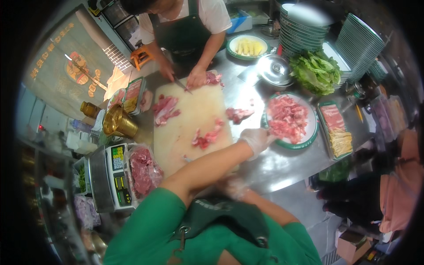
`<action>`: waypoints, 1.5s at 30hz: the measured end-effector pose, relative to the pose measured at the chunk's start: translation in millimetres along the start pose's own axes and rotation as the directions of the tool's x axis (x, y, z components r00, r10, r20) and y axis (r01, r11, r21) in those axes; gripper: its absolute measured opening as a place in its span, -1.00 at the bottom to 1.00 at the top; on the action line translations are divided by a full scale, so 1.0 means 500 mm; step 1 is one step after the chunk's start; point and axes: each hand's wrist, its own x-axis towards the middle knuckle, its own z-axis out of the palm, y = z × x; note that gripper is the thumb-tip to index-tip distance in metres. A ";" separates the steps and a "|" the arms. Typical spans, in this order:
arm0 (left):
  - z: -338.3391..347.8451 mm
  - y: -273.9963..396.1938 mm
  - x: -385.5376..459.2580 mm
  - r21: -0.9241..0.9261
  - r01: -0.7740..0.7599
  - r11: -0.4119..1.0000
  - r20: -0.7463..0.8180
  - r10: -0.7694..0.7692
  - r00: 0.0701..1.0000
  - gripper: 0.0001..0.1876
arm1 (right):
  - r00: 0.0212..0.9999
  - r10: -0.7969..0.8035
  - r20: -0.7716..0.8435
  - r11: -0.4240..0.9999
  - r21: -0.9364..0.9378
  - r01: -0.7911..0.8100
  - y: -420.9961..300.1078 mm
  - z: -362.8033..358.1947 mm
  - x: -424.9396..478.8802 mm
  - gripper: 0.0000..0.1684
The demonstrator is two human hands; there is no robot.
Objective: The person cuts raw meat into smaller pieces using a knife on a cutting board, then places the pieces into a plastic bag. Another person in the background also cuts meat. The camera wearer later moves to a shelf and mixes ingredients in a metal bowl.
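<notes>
My left hand (258,142), in a clear glove, reaches across to the near left rim of a green-rimmed plate (313,137) of raw meat pieces (287,117). Its fingertips are at the rim and the meat; whether they grip anything is unclear. My right hand (235,187), also gloved, is blurred close to my apron, by the near edge of the white cutting board (185,129). Several raw meat chunks (208,135) lie on the board. Another chunk (239,115) rests just right of it. A small greyish thing (187,159) is partly hidden by my left forearm.
Across the board a co-worker's hand holds a knife (183,85); the other presses on meat (213,78). A scale (114,179) and bagged meat (144,169) stand left. To the right are a tray of sliced meat and enoki mushrooms (336,129), lettuce (316,71) and stacked plates (303,33).
</notes>
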 end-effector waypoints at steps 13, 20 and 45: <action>0.130 -0.003 -0.080 0.275 0.187 0.943 -0.444 -0.048 0.895 -0.68 | 0.975 -0.042 0.216 0.990 -0.122 0.069 0.011 -0.065 -0.048 -0.67; -0.012 -0.037 -0.216 -0.102 -0.082 0.991 -0.409 0.033 0.912 -0.64 | 0.972 -0.086 0.217 0.985 -0.128 0.116 0.012 -0.072 -0.022 -0.67; 0.046 -0.370 -0.839 -0.476 0.369 0.799 -0.775 -0.579 0.254 -0.84 | 0.558 -0.034 0.829 0.407 0.522 -0.750 -0.169 -0.109 0.170 -0.65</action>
